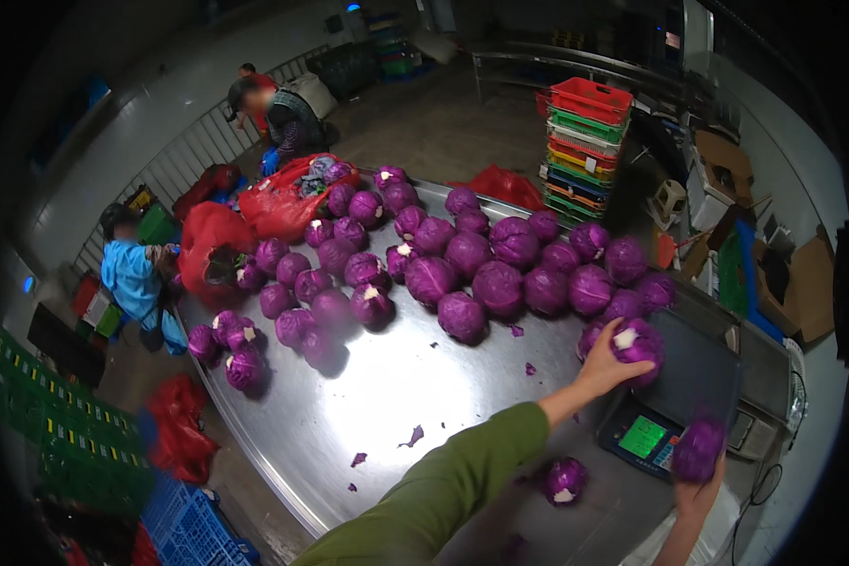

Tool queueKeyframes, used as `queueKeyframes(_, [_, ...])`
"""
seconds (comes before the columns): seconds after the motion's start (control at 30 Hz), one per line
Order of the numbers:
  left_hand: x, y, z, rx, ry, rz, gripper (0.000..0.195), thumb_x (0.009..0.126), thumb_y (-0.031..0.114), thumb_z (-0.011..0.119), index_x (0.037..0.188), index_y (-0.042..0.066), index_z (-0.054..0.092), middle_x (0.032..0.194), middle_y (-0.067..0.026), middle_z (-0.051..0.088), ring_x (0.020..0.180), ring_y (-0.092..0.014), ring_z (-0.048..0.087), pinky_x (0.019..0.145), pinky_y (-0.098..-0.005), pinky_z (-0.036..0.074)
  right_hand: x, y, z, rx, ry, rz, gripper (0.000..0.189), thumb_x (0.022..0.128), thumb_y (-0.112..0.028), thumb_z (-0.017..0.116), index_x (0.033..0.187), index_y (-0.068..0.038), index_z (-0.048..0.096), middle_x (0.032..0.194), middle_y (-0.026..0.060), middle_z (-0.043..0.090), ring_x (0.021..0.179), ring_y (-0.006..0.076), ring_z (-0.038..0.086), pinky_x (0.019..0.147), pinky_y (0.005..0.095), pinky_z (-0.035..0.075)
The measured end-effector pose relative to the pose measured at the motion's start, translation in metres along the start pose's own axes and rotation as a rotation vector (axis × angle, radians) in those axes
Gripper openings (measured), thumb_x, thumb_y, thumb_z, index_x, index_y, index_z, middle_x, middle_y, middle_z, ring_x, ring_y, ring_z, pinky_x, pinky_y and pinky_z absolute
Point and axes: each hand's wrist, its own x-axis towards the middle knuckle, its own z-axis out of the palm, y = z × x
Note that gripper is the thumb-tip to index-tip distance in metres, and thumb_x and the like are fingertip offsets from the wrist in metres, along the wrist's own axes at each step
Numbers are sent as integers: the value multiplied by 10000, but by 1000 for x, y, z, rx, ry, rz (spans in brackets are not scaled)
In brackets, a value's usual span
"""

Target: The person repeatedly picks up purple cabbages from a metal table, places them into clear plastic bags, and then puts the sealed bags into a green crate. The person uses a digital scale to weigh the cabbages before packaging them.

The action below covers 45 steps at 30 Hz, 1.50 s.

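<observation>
My left hand [605,366] grips a red cabbage [640,348] with a pale cut stem, above the near left edge of the dark platform of a digital scale [693,354]. In my right hand [700,488] is another red cabbage [698,449], slightly blurred, beside the scale's lit green display [642,436]. One red cabbage [564,481] lies alone on the metal table [396,439] below the scale. Many more red cabbages [497,289] are spread over the table's far half. Small torn leaves [412,436] are scattered on the steel.
Red mesh sacks [216,251] lie at the table's far left, one with cabbages spilling out. Two people [293,120] are beyond the table; another person [131,276] in blue stands left. Stacked crates [584,145] rise behind. Blue crates [191,520] and green crates [78,431] stand lower left.
</observation>
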Motion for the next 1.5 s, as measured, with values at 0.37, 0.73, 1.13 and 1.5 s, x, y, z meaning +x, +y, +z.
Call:
queueKeyframes(0.37, [4,-8,159,1036,-150,300,1122,593,509,919,1474,54,393,1478,-268,425,1325,-411,466,1082,-487,415,-399,-1,-129,3,291,240,610,965,-451,581,1411,-46,483,1367,166,554,1178,294,608,979,458,527])
queueKeyframes(0.73, [-434,-65,152,697,-1138,508,150,881,187,628,954,60,655,893,-107,626,802,-270,606,703,-415,484,-538,48,-258,212,434,193,741,915,-499,639,1455,-46,412,1405,175,526,1251,306,564,1044,471,479])
queueKeyframes(1.13, [-455,-81,152,630,-996,259,149,864,197,687,941,73,718,965,-171,691,910,-394,637,827,-467,513,-524,30,-277,204,257,265,849,848,-458,733,1497,-79,339,1402,167,519,1248,309,565,1077,478,454])
queueKeyframes(1.5, [-274,0,191,459,238,369,179,955,160,642,954,-17,664,895,-142,643,802,-211,596,748,-346,479,-552,48,-278,197,266,271,842,852,-431,721,1502,-60,333,1402,166,522,1278,294,548,1118,459,415])
